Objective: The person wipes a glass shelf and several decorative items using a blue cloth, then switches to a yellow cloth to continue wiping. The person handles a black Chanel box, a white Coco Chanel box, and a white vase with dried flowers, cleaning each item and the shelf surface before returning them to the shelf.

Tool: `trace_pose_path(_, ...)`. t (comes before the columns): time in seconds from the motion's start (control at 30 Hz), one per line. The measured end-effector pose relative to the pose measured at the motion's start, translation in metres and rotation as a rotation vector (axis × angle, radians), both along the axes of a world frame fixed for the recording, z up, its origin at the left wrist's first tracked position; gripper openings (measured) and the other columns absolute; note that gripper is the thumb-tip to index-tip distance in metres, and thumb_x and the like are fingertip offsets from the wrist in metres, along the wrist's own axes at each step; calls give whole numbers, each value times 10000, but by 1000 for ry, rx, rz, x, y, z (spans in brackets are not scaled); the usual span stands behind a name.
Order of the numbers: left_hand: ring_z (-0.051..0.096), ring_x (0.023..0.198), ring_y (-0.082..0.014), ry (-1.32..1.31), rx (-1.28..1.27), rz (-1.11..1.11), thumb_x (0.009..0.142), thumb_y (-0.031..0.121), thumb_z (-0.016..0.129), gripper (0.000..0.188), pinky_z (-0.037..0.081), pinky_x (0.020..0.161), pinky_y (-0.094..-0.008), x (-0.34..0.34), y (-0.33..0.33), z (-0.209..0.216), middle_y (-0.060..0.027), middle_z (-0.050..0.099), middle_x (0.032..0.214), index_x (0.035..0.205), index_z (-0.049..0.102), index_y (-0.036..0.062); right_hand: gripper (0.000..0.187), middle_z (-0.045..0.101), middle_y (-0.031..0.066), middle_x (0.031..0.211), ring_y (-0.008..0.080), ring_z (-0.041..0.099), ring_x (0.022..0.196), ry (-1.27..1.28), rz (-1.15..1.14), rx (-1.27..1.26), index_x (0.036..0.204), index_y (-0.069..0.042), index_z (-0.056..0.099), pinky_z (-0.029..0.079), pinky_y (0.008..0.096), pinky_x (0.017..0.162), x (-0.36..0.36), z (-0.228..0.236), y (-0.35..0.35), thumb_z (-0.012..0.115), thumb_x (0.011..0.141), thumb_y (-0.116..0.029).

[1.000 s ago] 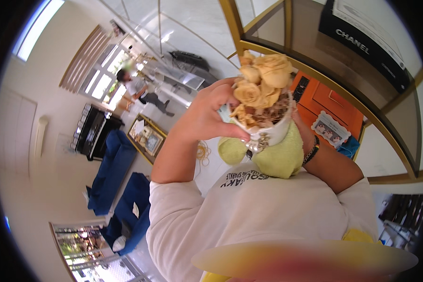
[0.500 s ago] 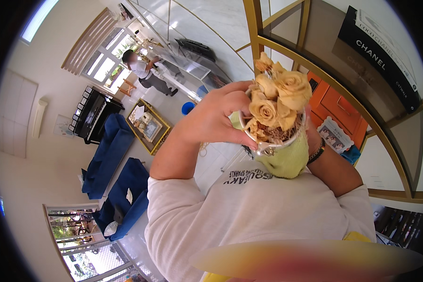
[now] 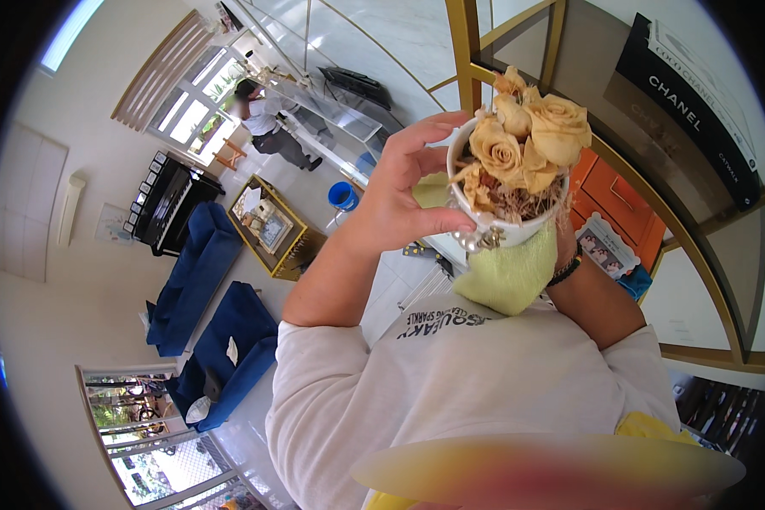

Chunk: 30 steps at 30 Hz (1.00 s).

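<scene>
In front of my chest is a small white pot (image 3: 531, 231) of dried, yellowish roses (image 3: 527, 140), tilted so its open top shows. Pearl-like beads (image 3: 484, 239) decorate its near side. My left hand (image 3: 395, 191) curves around the pot's left side, thumb by the beads and fingers along the rim. A pale yellow-green cloth (image 3: 503, 276) hangs under and behind the pot. My right hand (image 3: 567, 242) supports the pot from the right with the cloth in it; most of its fingers are hidden.
To the right stands a gold-framed shelf (image 3: 684, 195) with smoked glass, holding black and white books (image 3: 684, 110). An orange drawer unit (image 3: 616, 200) and a white picture frame (image 3: 605, 246) sit beyond. Blue sofas (image 3: 229, 357), a glass-topped table (image 3: 272, 229), a blue bucket (image 3: 342, 196) and another person (image 3: 268, 119) are farther left.
The pot has moved slightly right and up. My left hand's fingers have spread wider along its rim, and the cloth has shifted. The other person has turned and leans forward.
</scene>
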<state>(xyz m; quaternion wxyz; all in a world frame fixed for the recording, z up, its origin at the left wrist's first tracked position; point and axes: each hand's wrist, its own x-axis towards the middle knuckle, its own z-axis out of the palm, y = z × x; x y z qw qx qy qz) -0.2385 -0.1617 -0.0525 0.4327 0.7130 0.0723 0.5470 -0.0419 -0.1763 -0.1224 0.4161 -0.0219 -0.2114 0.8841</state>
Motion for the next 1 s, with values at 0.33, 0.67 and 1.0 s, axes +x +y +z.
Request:
trace_pose_path(0.33,302,1260,-270,-70,-54,416,577,419,803,1286,226,1033,-362,23,-29,-19,-181,278,1365,1361,-115,-24,616,507,102,1189,220,523,1054,-115,-245,178,1266,-45,369,432,363,899,-21,13,-1,588,815,-402)
trace_pose_path(0.67,457,1135,-256,-242,-223,392,484,295,874,1194,364,973,-393,-7,-17,-15,-137,405,1258,1351,106,5,762,436,74,1242,181,431,1140,-378,-416,494,1323,-46,258,367,316,949,-37,28,-7,704,753,-286)
trace_pose_path(1.0,562,1007,-252,-233,-245,376,560,478,789,872,470,849,-380,-59,-17,-16,-131,553,1115,1189,454,-26,666,575,121,1079,198,564,961,-1202,-75,1372,1253,4,392,435,315,855,35,63,-31,709,729,-259)
